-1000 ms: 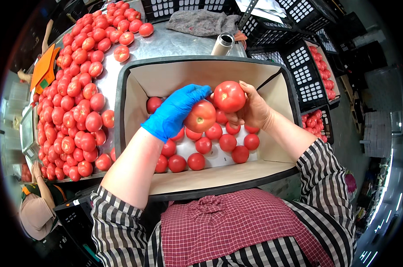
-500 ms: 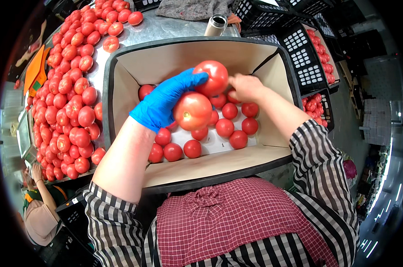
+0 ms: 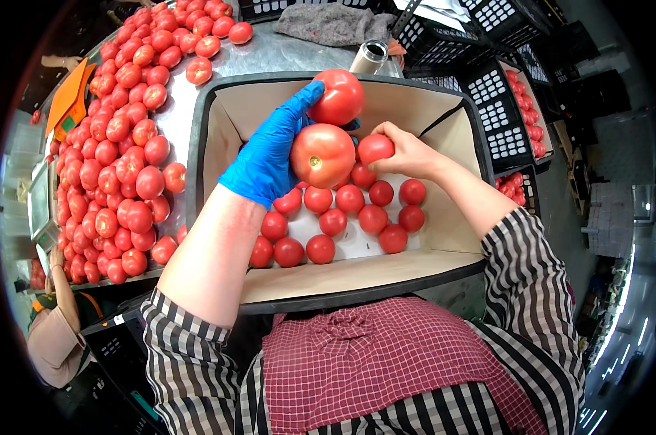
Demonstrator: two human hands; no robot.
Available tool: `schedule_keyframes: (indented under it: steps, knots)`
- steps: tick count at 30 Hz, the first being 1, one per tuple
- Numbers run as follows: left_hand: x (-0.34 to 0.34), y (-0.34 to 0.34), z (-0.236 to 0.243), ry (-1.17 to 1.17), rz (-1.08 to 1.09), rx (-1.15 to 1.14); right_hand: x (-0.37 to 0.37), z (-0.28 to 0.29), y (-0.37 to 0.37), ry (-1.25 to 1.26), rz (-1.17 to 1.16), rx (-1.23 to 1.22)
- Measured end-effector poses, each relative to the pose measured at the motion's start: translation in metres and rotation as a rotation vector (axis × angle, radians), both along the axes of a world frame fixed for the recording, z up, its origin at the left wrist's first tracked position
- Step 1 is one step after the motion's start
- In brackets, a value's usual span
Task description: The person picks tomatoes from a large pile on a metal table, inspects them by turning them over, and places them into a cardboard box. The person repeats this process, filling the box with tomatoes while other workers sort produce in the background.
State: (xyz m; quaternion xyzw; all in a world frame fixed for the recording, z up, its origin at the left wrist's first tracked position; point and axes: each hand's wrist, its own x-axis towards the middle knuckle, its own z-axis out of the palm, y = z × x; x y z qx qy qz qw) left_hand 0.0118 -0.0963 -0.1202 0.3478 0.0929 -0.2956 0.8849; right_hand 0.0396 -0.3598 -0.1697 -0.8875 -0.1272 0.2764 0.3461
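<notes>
My left hand (image 3: 266,156), in a blue glove, is closed round two large tomatoes: a red one (image 3: 339,97) at the top and a paler one (image 3: 323,156) with its stem scar showing. Just right of them, my bare right hand (image 3: 407,151) grips a smaller red tomato (image 3: 376,149) between thumb and fingers. Both hands are over a dark crate (image 3: 357,280) lined with brown paper. Several tomatoes (image 3: 372,219) lie in a loose layer on its pale bottom; those under my left hand are partly hidden.
A big heap of tomatoes (image 3: 110,174) covers the metal table (image 3: 259,54) on the left. A grey cloth (image 3: 335,25) and an open flask (image 3: 370,56) stand behind the crate. Black crates (image 3: 496,109) are stacked at the right. Another person's arm (image 3: 65,297) shows at lower left.
My right hand has come up from the crate's far side with a small tomato now showing in its fingers. My left hand still holds its two tomatoes, slightly farther up the view.
</notes>
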Motion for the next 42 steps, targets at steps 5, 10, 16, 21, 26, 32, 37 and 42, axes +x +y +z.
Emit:
schedule_keyframes:
  steps: [5,10,16,21,26,32,37,42]
  knots:
    - [0.001,-0.003,0.002,0.025,0.018,-0.059,-0.041,0.059,0.022,0.656,-0.494,0.932]
    - [-0.005,-0.010,0.001,0.097,-0.036,-0.151,-0.062,0.074,0.029,0.779,-0.497,1.060]
    - [-0.015,-0.020,0.012,0.114,-0.099,-0.262,-0.080,0.068,0.030,0.713,-0.674,1.006]
    - [-0.016,-0.021,0.002,0.112,-0.110,-0.228,-0.084,0.070,0.047,0.348,-0.650,0.800]
    - [-0.016,-0.025,-0.003,0.159,-0.114,-0.125,-0.078,0.058,0.032,0.433,-0.591,0.899]
    - [-0.022,-0.026,0.007,0.191,-0.143,-0.107,-0.074,0.054,0.022,0.562,-0.594,0.936]
    - [-0.019,-0.032,-0.003,0.208,-0.126,-0.011,-0.069,0.054,0.021,0.472,-0.597,0.705]
    - [-0.018,-0.033,-0.015,0.214,-0.212,-0.123,-0.066,0.043,0.029,0.103,-0.534,0.483]
